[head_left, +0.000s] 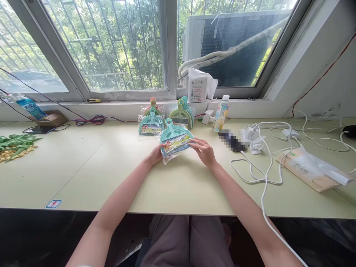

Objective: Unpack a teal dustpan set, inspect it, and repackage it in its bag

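A teal mini dustpan and brush set (175, 140) in a clear plastic wrapper is held up over the table, tilted, its handle pointing away from me. My left hand (155, 154) grips its lower left edge, and my right hand (204, 150) has its fingers closed on the right edge. Behind it, against the window ledge, stand more wrapped sets: a teal set (151, 123) with a red-handled one behind it at the left, and a stack of green sets (180, 113) at the right.
A drink bottle (221, 113), a tissue pack (198, 89) on the sill and a pixelated dark object (233, 141) lie beyond my right hand. White cables (267, 174) loop across the table's right side near a face-tissue pack (313, 168). Green bundles (18, 144) lie far left.
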A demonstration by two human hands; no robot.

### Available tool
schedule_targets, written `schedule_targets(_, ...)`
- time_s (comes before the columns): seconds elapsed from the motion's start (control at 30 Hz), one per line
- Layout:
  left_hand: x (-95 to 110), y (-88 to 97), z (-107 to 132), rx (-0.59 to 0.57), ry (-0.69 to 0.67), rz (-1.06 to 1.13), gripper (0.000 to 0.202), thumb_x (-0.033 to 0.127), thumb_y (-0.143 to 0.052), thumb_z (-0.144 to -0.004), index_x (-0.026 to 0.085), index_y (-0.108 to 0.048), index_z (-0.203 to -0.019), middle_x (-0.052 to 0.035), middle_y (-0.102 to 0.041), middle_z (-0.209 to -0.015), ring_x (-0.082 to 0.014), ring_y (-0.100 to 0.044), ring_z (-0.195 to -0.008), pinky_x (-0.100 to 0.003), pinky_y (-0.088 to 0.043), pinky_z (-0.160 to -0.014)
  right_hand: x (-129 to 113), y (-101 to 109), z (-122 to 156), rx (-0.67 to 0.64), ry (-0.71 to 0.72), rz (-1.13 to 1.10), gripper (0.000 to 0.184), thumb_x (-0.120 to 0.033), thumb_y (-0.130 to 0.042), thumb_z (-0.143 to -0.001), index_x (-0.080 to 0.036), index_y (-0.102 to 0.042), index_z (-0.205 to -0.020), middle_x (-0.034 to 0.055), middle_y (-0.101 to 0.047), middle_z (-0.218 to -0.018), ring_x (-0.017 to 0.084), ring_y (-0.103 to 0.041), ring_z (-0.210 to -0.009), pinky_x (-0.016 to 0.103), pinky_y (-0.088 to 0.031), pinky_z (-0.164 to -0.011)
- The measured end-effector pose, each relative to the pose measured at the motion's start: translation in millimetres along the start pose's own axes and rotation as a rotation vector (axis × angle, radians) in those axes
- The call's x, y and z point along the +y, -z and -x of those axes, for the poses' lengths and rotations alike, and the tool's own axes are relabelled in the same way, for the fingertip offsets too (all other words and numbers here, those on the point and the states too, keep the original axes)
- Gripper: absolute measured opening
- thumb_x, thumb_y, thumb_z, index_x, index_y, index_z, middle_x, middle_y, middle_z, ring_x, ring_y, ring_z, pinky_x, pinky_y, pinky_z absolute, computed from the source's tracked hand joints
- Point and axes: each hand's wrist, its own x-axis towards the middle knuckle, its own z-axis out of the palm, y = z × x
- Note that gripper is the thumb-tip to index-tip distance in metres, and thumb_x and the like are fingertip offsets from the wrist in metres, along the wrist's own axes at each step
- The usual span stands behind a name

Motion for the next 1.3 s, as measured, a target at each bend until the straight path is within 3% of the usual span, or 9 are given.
schedule_targets(0.3,-3,-1.9,9,-0.303,0.032,-0.223,0.05,0.022,-0.067,-0.075,0.014,-0.049,-0.121,-0.0119,-0.069,-0.099,-0.0246,-0.069,-0.078,-0.03,-0.053,-0.06,15,-1,-3,0.122,-0.158,-0.019,0.019,-0.036,-0.059,-0.087,-0.036,-0.076,-0.095,0.0042,-0.065,-0.104,0.026,-0.052,-0.096,0.044,-0.047,-0.089)
schedule_targets(0.47,-3,-8.6,14,-0.357,0.034,-0.257,0.06,0.027,-0.069,-0.077,0.018,-0.043,-0.131,-0.0128,-0.068,-0.106,-0.0236,-0.07,-0.077,-0.032,-0.054,-0.063,12,-1,-4,0.219,-0.12,-0.113,0.017,-0.035,-0.063,-0.084,-0.035,-0.075,-0.096,0.003,-0.054,-0.123,0.024,-0.052,-0.106,0.045,-0.043,-0.099)
schedule_targets(0.67,-5,-14.6,16,-0.311,0.017,-0.309,0.063,0.039,-0.071,-0.077,0.018,-0.046,-0.131,-0.0159,-0.062,-0.12,-0.0243,-0.069,-0.085,-0.032,-0.056,-0.067,14,-6,-4,0.135,-0.431,-0.462,0.059,-0.036,-0.068,-0.076,-0.03,-0.054,-0.133,0.0049,-0.061,-0.115,0.021,-0.061,-0.093,0.04,-0.053,-0.084)
schedule_targets(0.8,-9,-24.0,18,-0.165,-0.121,-0.322,0.103,0.04,-0.077,-0.07,0.028,-0.013,-0.15,-0.0161,-0.053,-0.133,-0.0262,-0.064,-0.102,-0.037,-0.055,-0.078,31,-11,-2,0.252,-0.751,-0.596,0.076,-0.026,-0.078,-0.059,-0.019,-0.056,-0.131,0.0076,-0.066,-0.106,0.023,-0.063,-0.092,0.037,-0.052,-0.085)
schedule_targets(0.87,-12,-29.0,19,-0.157,-0.201,-0.367,0.127,0.035,-0.081,-0.065,0.036,0.015,-0.148,-0.015,-0.05,-0.135,-0.0243,-0.063,-0.1,-0.039,-0.055,-0.079,38,-9,-1,0.326,-0.765,-0.673,0.065,-0.024,-0.077,-0.057,-0.016,-0.064,-0.12,0.0087,-0.067,-0.109,0.024,-0.062,-0.096,0.036,-0.051,-0.086)
schedule_targets(0.93,-16,-33.2,19,-0.173,-0.314,-0.459,0.138,0.031,-0.085,-0.059,0.04,0.022,-0.144,-0.0136,-0.049,-0.136,-0.0219,-0.062,-0.099,-0.037,-0.054,-0.077,41,-4,0,0.354,-0.73,-0.733,0.057,-0.026,-0.077,-0.056,-0.016,-0.068,-0.111,0.0082,-0.067,-0.109,0.024,-0.062,-0.097,0.036,-0.051,-0.086)
schedule_targets(1.0,-20,-36.1,18,-0.085,-0.456,-0.58,0.133,0.029,-0.086,-0.056,0.039,0.009,-0.149,-0.0117,-0.052,-0.129,-0.0198,-0.06,-0.096,-0.031,-0.053,-0.073,39,0,-1,0.333,-0.705,-0.75,0.054,-0.029,-0.078,-0.054,-0.015,-0.069,-0.105,0.0083,-0.067,-0.108,0.024,-0.063,-0.095,0.036,-0.051,-0.085)
schedule_targets(1.17,-14,-26.5,8,0.366,-0.676,-0.747,0.093,0.04,-0.074,-0.07,0.023,-0.027,-0.148,-0.0054,-0.065,-0.096,-0.0142,-0.057,-0.074,-0.027,-0.048,-0.067,25,-6,-5,0.271,-0.605,-0.715,0.056,-0.035,-0.079,-0.057,-0.016,-0.065,-0.108,0.0089,-0.065,-0.108,0.021,-0.063,-0.088,0.034,-0.051,-0.078)
schedule_targets(1.3,10,9.7,-1,0.418,-0.588,-0.799,0.049,0.045,-0.073,-0.069,0.017,-0.069,-0.108,-0.0057,-0.071,-0.09,-0.0153,-0.058,-0.069,-0.029,-0.047,-0.068,16,-40,-17,0.26,-0.586,-0.679,0.056,-0.034,-0.076,-0.06,-0.016,-0.061,-0.11,0.0089,-0.063,-0.107,0.019,-0.064,-0.079,0.033,-0.052,-0.072)
